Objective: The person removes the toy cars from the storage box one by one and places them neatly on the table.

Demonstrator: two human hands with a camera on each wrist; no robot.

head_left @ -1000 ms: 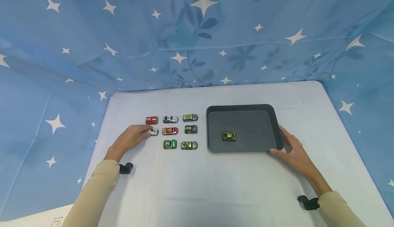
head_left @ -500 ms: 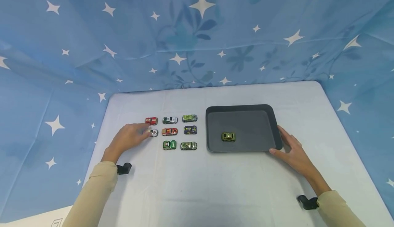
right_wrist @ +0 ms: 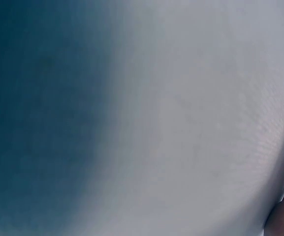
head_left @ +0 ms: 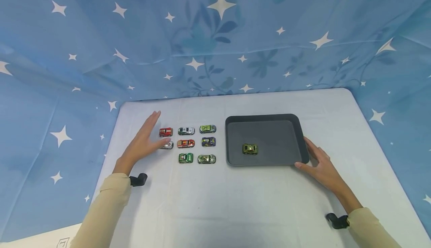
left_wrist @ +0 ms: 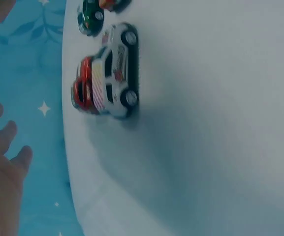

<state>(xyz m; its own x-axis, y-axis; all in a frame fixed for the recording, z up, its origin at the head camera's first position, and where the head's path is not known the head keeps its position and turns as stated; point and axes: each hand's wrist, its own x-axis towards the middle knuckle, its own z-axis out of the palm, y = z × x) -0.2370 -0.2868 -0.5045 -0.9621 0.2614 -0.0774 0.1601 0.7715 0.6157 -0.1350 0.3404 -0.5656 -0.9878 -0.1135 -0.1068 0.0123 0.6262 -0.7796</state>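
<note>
My left hand point(head_left: 142, 143) hovers at the left of the toy cars, fingers straight and thumb spread, holding nothing. Its thumb partly covers a white toy car point(head_left: 168, 145) in the head view. The left wrist view shows this white car point(left_wrist: 115, 73) up close, with a red toy car point(left_wrist: 82, 86) behind it. In the head view the red car point(head_left: 165, 132) sits just beyond the white one. My right hand point(head_left: 321, 167) grips the near right corner of a dark grey tray point(head_left: 269, 128), thumb on the near rim. An olive-green toy car point(head_left: 250, 149) stands in the tray.
Right of the white car are silver point(head_left: 186, 131), lime-green point(head_left: 207, 128), orange-red point(head_left: 186, 143), dark blue point(head_left: 208, 141), green point(head_left: 186, 158) and camouflage point(head_left: 207, 159) toy cars in rows. A white-covered table point(head_left: 215, 203) bears everything; a blue starry cloth point(head_left: 215, 53) hangs behind.
My left hand has let go of the white car and opened, its fingers swinging up and away. The white car stays in about the same spot. My right hand stays at the tray.
</note>
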